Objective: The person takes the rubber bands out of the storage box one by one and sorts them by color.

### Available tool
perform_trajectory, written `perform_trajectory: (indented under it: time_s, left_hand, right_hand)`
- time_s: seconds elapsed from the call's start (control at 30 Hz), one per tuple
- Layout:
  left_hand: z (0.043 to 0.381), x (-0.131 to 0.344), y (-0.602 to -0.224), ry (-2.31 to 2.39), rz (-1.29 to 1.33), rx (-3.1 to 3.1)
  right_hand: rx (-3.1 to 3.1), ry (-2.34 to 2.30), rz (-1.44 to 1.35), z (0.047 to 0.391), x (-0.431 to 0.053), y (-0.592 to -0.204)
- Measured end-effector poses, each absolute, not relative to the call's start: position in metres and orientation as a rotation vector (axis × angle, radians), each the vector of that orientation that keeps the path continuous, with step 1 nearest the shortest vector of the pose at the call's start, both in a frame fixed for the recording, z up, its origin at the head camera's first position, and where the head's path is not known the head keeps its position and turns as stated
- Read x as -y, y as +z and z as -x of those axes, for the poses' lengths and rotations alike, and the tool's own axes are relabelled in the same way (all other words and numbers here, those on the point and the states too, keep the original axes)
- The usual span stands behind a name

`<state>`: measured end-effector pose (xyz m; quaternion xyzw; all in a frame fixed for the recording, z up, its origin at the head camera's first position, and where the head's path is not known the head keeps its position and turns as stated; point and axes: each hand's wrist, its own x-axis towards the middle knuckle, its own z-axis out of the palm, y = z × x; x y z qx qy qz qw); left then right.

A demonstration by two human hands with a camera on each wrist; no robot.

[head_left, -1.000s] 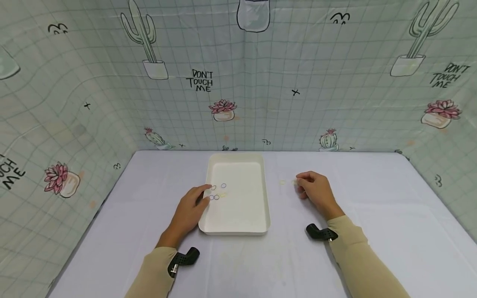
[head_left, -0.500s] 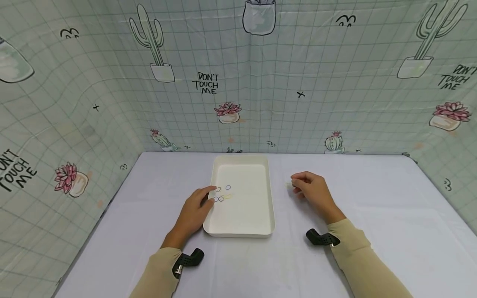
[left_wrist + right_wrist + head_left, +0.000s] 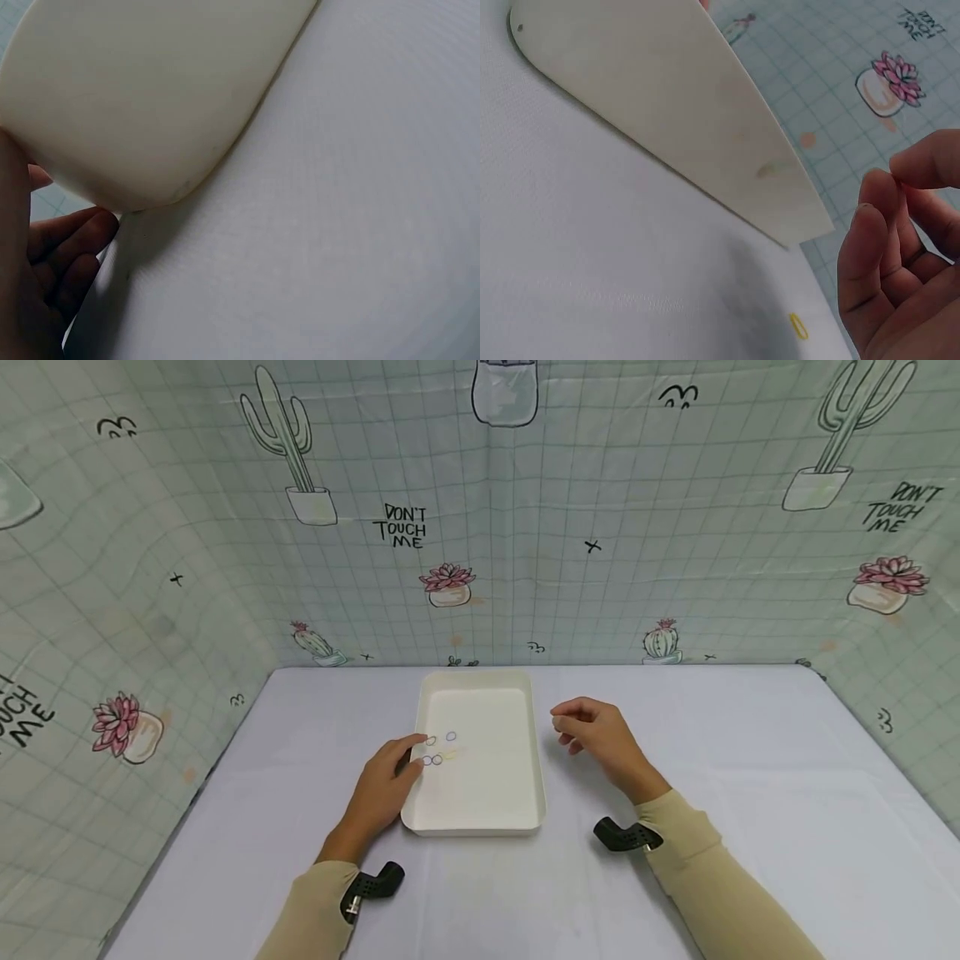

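Rings (image 3: 437, 760) in the tray (image 3: 486, 797) are easier to reach: the right hand (image 3: 600, 743) has come beside it, fingertips together, any hold unclear; the left hand (image 3: 381, 787), thumb apart, grips its rim.

Soft light leaves a faint shadow beneath the bare right hand (image 3: 596, 739) on the white cloth-covered counter (image 3: 750, 735). Both wrist views are dimmer, the bare left hand (image 3: 375, 789) darkly shaded.
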<state>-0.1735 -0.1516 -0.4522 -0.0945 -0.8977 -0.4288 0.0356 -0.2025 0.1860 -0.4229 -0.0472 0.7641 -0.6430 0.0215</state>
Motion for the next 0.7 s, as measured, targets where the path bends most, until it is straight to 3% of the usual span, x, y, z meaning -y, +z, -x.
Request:
perform_trajectory:
  time_s: [0.7]
  left_hand:
    - [0.175, 0.151, -0.454, -1.318, 0.295, 2.732]
  right_hand:
    - [-2.292, -1.892, 0.319, 0.211, -0.137, -0.404]
